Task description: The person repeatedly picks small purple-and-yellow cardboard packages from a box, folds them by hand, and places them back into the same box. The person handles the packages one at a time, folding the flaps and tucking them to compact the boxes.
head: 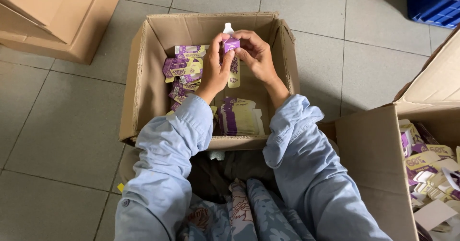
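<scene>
A person in a pale blue long-sleeved shirt leans over an open cardboard box point(143, 78) on a grey tiled floor point(72, 126), both arms stretched forward and down into it. The left hand point(215, 68) and right hand point(256, 54) meet above the middle of the box, fingers curled in narrow around a small purple and cream carton point(231, 44). The left thumb and fingertips pinch the carton's left side; the right fingers close on its right side and top. A long cream flap hangs down from the carton between the two wrists, and a white tab sticks up above it. Both wrists are bent slightly inward, elbows spread out to the sides, sleeves bunched at the cuffs. Below the hands, on the bottom of the box, lies a stack of flat unfolded cartons point(239, 116) in the same purple and cream. To the left inside the box is a loose heap of folded cartons point(184, 71). A second open box point(373, 164) stands at the right, holding more purple and cream cartons. Another closed cardboard box point(57, 16) sits at the upper left, and a blue crate point(433, 1) at the upper right.
</scene>
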